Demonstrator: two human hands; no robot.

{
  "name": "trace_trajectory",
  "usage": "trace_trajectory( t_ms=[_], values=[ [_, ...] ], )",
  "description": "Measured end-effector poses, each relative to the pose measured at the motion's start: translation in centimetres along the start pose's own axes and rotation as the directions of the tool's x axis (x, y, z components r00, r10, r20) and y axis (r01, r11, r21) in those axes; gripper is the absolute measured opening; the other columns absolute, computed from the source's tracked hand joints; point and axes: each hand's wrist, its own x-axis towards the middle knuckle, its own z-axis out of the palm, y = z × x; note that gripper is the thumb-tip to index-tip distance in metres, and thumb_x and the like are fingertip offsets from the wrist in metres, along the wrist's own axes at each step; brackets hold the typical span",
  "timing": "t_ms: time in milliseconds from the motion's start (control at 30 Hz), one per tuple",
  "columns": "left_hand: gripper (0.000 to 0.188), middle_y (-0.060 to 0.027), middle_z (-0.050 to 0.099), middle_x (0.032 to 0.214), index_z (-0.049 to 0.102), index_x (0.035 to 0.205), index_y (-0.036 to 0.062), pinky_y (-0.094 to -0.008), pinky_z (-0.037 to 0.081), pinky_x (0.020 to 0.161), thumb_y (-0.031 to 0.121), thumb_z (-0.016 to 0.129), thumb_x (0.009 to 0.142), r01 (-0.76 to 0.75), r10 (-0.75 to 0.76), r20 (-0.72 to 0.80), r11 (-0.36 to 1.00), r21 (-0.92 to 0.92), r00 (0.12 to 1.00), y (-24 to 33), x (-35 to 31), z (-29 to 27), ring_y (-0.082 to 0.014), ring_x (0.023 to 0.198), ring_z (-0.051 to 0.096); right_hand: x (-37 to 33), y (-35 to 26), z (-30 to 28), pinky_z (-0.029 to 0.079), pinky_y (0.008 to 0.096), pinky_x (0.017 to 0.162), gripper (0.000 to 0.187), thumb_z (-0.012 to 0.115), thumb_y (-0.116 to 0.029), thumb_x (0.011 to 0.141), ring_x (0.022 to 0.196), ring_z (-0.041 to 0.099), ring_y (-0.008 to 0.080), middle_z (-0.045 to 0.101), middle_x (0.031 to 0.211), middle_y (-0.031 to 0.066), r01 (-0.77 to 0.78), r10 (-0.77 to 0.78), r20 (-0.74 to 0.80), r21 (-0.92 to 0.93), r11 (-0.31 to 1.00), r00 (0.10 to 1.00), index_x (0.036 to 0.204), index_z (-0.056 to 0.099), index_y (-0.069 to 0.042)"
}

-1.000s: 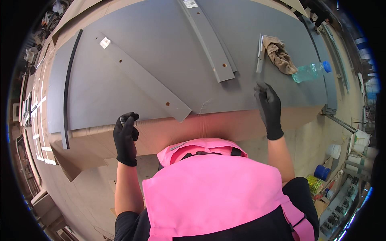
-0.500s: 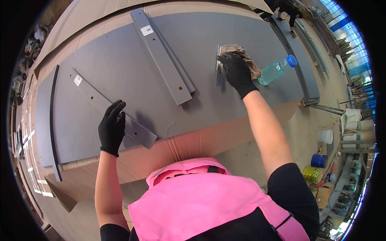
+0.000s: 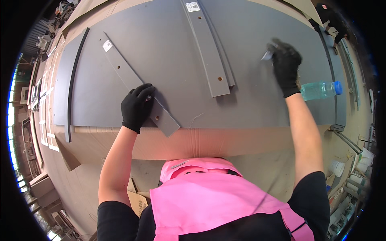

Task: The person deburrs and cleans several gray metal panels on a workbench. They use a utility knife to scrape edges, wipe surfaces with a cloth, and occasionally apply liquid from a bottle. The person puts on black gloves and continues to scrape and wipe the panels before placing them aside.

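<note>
My left hand (image 3: 138, 105), in a black glove, is closed over the near half of a grey metal bar (image 3: 122, 72) with round holes and a white label. A small bit of something shows between its fingers, too little to name. My right hand (image 3: 286, 64), also black-gloved and smeared by motion, is closed on a small shiny metal piece (image 3: 267, 56) at its fingertips. Behind its wrist, only a sliver of a brown rag shows. Beside that wrist a clear bottle with a blue cap (image 3: 317, 90) lies on its side on the large grey panel (image 3: 249, 100).
Two more grey bars (image 3: 209, 56) lie together mid-panel, the upper one labelled. A dark strip (image 3: 75, 80) runs along the left end. Brown cardboard (image 3: 193, 140) sits under the panel's near edge. Another person (image 3: 333, 20) bends at the far right.
My right hand has lifted away from the rag with the shiny metal piece. The whole view has shifted, so the panel sits farther right. My left hand stays over its bar.
</note>
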Motion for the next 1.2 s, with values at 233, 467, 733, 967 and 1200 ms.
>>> trace_trajectory(
  t_ms=[233, 467, 733, 967, 1200],
  values=[
    [0.024, -0.0004, 0.073, 0.117, 0.071, 0.108, 0.0173, -0.0429, 0.051, 0.093, 0.013, 0.073, 0.084, -0.268, 0.266, -0.043, 0.963, -0.031, 0.963, -2.4, 0.1, -1.8, -0.0277, 0.104, 0.068, 6.2, -1.1, -10.0, 0.045, 0.0421, 0.103, 0.034, 0.048, -0.018, 0.105, 0.114, 0.063, 0.0286, 0.067, 0.121, 0.0179, 0.006, 0.222, -0.250, 0.677, 0.736, 0.942, 0.127, 0.062, 0.003],
    [0.018, -0.0054, 0.074, 0.117, 0.072, 0.105, 0.0134, -0.0477, 0.040, 0.112, 0.011, 0.069, 0.087, -0.409, 0.423, 0.024, 0.887, -0.213, 0.906, -6.2, 2.3, -0.8, -0.0273, 0.120, 0.065, -3.9, -23.8, -11.7, 0.055, 0.0401, 0.087, 0.043, 0.041, -0.029, 0.109, 0.080, 0.067, 0.0252, 0.066, 0.091, 0.0124, -0.612, 0.494, 0.586, 0.780, -0.129, 0.643, 0.127, 0.055, 0.007],
    [0.015, -0.0062, 0.073, 0.111, 0.071, 0.102, 0.0116, -0.0476, 0.041, 0.113, 0.009, 0.066, 0.088, -0.448, 0.461, -0.017, 0.851, -0.274, 0.887, -6.5, 2.3, -0.5, -0.0281, 0.117, 0.065, -11.1, -36.5, -6.4, 0.051, 0.0313, 0.067, 0.026, 0.061, -0.026, 0.101, 0.069, 0.063, 0.0159, 0.065, 0.079, 0.0064, -0.934, 0.409, 0.843, 0.348, 0.078, 0.348, 0.111, 0.063, -0.002],
    [0.018, -0.0060, 0.073, 0.111, 0.071, 0.103, 0.0119, -0.0478, 0.043, 0.111, 0.007, 0.065, 0.087, -0.483, 0.488, -0.038, 0.844, -0.235, 0.872, -6.8, 2.4, 0.1, -0.0269, 0.116, 0.066, -12.5, -37.2, -4.7, 0.055, 0.0378, 0.068, 0.032, 0.068, -0.032, 0.095, 0.076, 0.071, 0.0300, 0.074, 0.089, 0.0138, -0.675, 0.498, 0.521, 0.230, 0.701, 0.694, 0.112, 0.073, -0.005],
    [0.013, -0.0060, 0.074, 0.109, 0.071, 0.101, 0.0123, -0.0474, 0.045, 0.108, 0.010, 0.065, 0.089, -0.495, 0.500, -0.026, 0.847, -0.192, 0.865, -6.6, 2.6, 0.2, -0.0281, 0.111, 0.067, -12.7, -37.6, -4.2, 0.054, 0.0382, 0.063, 0.030, 0.069, -0.030, 0.093, 0.070, 0.070, 0.0280, 0.073, 0.083, 0.0100, -0.596, 0.479, 0.448, 0.163, 0.786, 0.754, 0.112, 0.074, -0.007]
  ],
)
